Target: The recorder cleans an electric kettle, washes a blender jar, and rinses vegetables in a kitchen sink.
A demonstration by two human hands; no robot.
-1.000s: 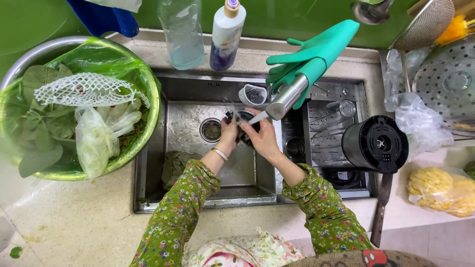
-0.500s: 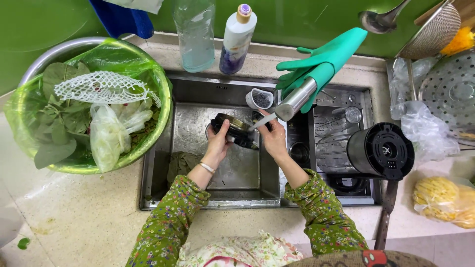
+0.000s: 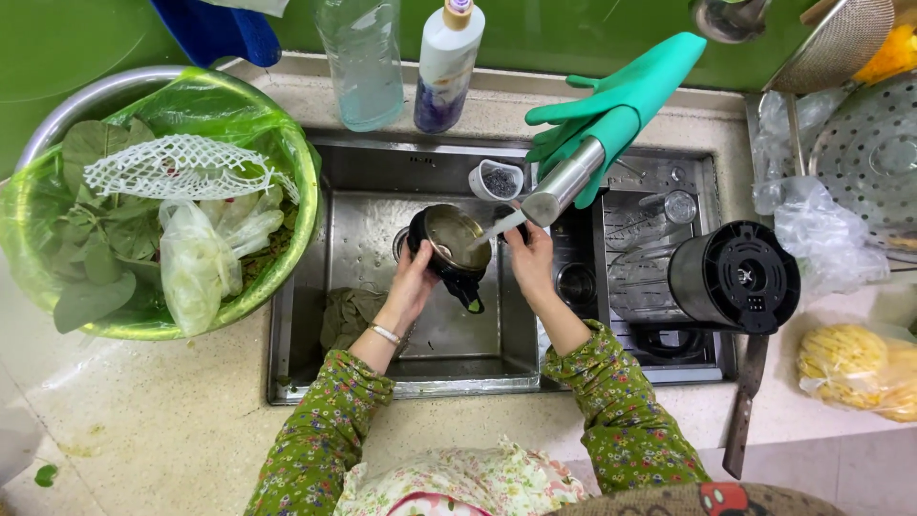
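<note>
Fingers of the left hand [image 3: 413,282] were curled round the lower-left side of a small round steel cup with a black base and handle [image 3: 451,244], gripping it at frame centre, above the steel sink basin [image 3: 368,244]. Cup sat tilted, mouth facing up toward the camera, black handle pointing down-right. Right hand [image 3: 531,260] was just right of the cup, fingers bent near its rim under the steel tap spout [image 3: 564,183]; couldn't tell whether they touched the cup or gripped anything. Thin stream of water [image 3: 501,227] ran from the spout into the cup's mouth.

Both forearms came up from bottom centre, in green floral sleeves [image 3: 325,420], elbows apart, wrists converging over the basin. Thin bracelet [image 3: 384,333] on the left wrist.

Pair of teal rubber gloves [image 3: 621,96] hung over the tap, upper right of centre. Small white cup [image 3: 498,179] stood at the basin's back edge. Dark green cloth [image 3: 349,315] lay in the basin, lower left of the hands. Large steel bowl lined w/ a green plastic bag [image 3: 277,134], holding leaves & white netting, filled the upper left. Black cylindrical blender base [image 3: 734,277] lay on the drainer at right.
</note>
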